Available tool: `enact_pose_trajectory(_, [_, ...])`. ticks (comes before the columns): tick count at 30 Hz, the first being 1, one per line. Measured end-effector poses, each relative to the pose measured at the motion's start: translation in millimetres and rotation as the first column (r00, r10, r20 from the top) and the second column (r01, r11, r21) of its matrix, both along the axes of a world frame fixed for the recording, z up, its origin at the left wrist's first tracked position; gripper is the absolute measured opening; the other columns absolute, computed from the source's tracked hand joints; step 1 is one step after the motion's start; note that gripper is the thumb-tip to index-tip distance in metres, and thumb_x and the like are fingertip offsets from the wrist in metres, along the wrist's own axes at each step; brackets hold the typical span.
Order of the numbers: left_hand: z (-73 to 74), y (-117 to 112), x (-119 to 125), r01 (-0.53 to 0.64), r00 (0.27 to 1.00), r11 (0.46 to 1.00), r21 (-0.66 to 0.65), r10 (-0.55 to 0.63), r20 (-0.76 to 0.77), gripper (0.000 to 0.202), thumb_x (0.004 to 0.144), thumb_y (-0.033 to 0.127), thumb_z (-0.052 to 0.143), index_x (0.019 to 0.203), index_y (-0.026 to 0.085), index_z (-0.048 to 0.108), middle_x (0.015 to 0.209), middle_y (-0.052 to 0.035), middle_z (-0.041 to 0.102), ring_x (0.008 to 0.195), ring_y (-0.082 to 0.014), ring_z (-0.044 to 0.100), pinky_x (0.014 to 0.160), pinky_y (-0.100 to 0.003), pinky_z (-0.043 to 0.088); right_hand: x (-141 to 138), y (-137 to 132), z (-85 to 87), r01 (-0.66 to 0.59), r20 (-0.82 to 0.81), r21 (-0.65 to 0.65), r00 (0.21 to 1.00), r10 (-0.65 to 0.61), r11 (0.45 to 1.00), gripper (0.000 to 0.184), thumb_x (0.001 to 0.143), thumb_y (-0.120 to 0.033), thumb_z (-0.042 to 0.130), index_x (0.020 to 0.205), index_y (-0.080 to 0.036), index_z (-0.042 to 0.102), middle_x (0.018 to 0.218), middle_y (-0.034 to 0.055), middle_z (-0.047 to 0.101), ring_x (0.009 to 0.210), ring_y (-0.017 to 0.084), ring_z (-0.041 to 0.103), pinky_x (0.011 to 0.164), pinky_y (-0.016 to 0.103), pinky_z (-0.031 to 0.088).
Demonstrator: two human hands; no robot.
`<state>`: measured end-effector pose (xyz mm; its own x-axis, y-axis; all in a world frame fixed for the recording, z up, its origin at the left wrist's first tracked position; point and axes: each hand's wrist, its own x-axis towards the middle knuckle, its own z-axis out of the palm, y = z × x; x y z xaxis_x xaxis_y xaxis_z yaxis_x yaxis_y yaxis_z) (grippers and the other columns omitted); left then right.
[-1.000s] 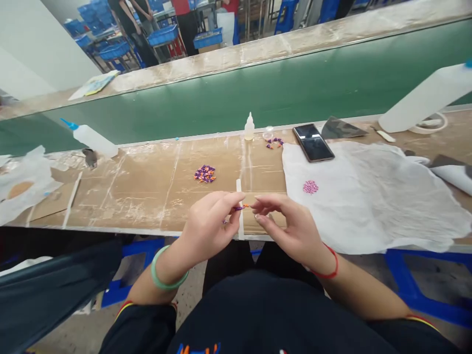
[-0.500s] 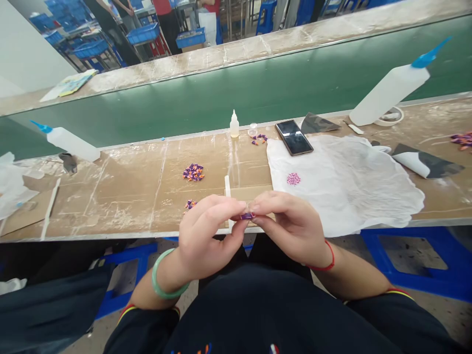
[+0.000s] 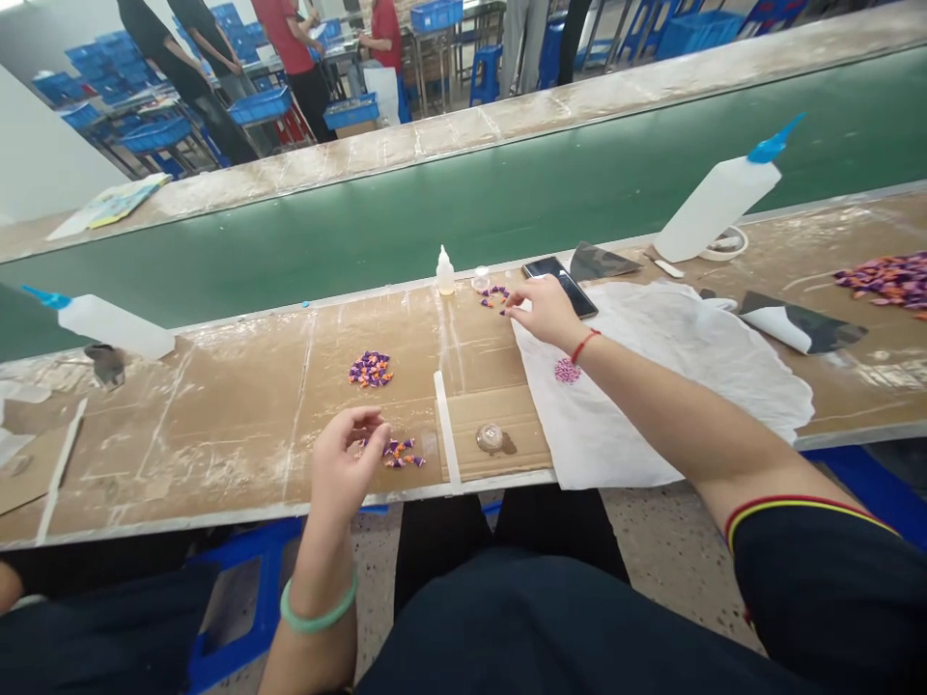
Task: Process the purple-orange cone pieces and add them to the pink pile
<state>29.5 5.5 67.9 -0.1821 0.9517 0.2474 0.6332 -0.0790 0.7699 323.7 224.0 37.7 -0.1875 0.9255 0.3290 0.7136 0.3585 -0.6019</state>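
Note:
My right hand (image 3: 545,311) reaches to the back of the table, its thumb and fingertips pinched at a small purple piece (image 3: 503,312) beside a loose ring of purple-and-orange pieces (image 3: 494,292). My left hand (image 3: 346,465) hovers low over the near scattered group of small cone-like purple-and-orange pieces (image 3: 407,454). Its fingers are loosely curved with a gap to the thumb, and nothing visible is held. Behind it lies a rounder pile of such pieces (image 3: 370,370). A small clear round dish (image 3: 490,437) rests on the cardboard (image 3: 521,410) between my hands.
A small dropper bottle (image 3: 444,272) and a clear cap (image 3: 481,279) stand at the back. The phone (image 3: 579,297) lies partly under my right hand. Pink bits (image 3: 567,371) rest on a white cloth (image 3: 652,386). Large squeeze bottles (image 3: 714,208) lean against the green divider (image 3: 377,227).
My hands, which were together over the cardboard around a small purple piece, have parted. The right went forward to the ring of pieces, the left down to the near group. The round dish is now uncovered.

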Motion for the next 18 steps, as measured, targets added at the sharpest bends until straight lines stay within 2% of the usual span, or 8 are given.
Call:
enact_pose_trajectory(3, [-12.9,-3,-7,-0.132,0.986,0.990,-0.051,0.136,0.100,0.026,0.082,0.038,0.067,0.097,0.016,0.069,0.087,-0.0061,0.072,0.079,-0.0188,0.070,0.074,-0.030,0.059,-10,41,-7.8,0.073,0.033,-0.043,0.997,-0.071,0.996,0.016,0.074,-0.014,0.072,0.061,-0.020,0.063,0.077,0.0077,0.066,0.089,0.029,0.058,0.089,0.048,0.045])
enact_pose_trajectory(5, [-15.3,-5,-11,-0.168,0.977,0.984,-0.065,0.175,0.122,0.028,0.081,0.041,0.067,0.096,0.017,0.070,0.088,-0.0060,0.072,0.079,-0.0189,0.070,0.074,-0.030,0.058,-13,52,-7.1,0.114,0.038,-0.060,0.993,-0.112,0.992,0.010,0.074,-0.015,0.071,0.067,-0.019,0.067,0.076,0.0080,0.066,0.087,0.029,0.060,0.087,0.046,0.047])
enact_pose_trajectory(7, [-14.6,-3,-18,-0.168,0.978,0.982,-0.085,0.177,0.108,0.028,0.080,0.041,0.067,0.093,0.017,0.070,0.087,-0.0062,0.073,0.077,-0.0189,0.070,0.071,-0.029,0.057,-8,51,-2.8,0.141,0.029,-0.066,0.990,-0.139,0.988,0.003,0.075,-0.015,0.069,0.076,-0.018,0.070,0.080,0.0083,0.067,0.086,0.027,0.061,0.086,0.044,0.048])
enact_pose_trajectory(10, [-13.5,9,-37,-0.167,0.984,0.978,-0.123,0.172,0.034,0.026,0.080,0.039,0.064,0.091,0.016,0.070,0.088,-0.0074,0.074,0.079,-0.0200,0.070,0.073,-0.031,0.058,9,27,8.1,0.161,-0.001,-0.078,0.987,-0.162,0.984,0.013,0.077,-0.014,0.064,0.088,-0.016,0.071,0.087,0.0093,0.070,0.085,0.025,0.062,0.085,0.041,0.048])
enact_pose_trajectory(13, [-17.9,30,-57,-0.180,0.983,0.970,-0.164,0.174,-0.051,0.020,0.079,0.031,0.060,0.087,0.016,0.069,0.090,-0.0084,0.075,0.084,-0.0210,0.070,0.080,-0.033,0.057,33,-14,18.2,0.201,-0.053,-0.131,0.976,-0.210,0.971,0.014,0.077,-0.018,0.061,0.087,-0.018,0.070,0.087,0.0081,0.071,0.080,0.021,0.062,0.081,0.038,0.048])
enact_pose_trajectory(15, [-23.7,45,-67,-0.189,0.981,0.964,-0.187,0.175,-0.086,0.015,0.077,0.025,0.060,0.083,0.015,0.069,0.091,-0.0087,0.075,0.085,-0.0211,0.069,0.083,-0.034,0.056,50,-45,20.6,0.213,-0.064,-0.150,0.972,-0.224,0.966,0.014,0.075,-0.023,0.061,0.084,-0.019,0.071,0.083,0.0082,0.070,0.077,0.022,0.062,0.077,0.039,0.048])
enact_pose_trajectory(18, [-32.3,67,-72,-0.174,0.980,0.961,-0.216,0.148,-0.133,0.011,0.074,0.019,0.061,0.080,0.016,0.069,0.088,-0.0072,0.074,0.083,-0.0204,0.068,0.083,-0.034,0.055,72,-87,15.4,0.256,-0.131,-0.237,0.947,-0.292,0.937,0.023,0.073,-0.042,0.064,0.084,-0.023,0.071,0.078,0.0073,0.070,0.075,0.025,0.064,0.071,0.041,0.048])
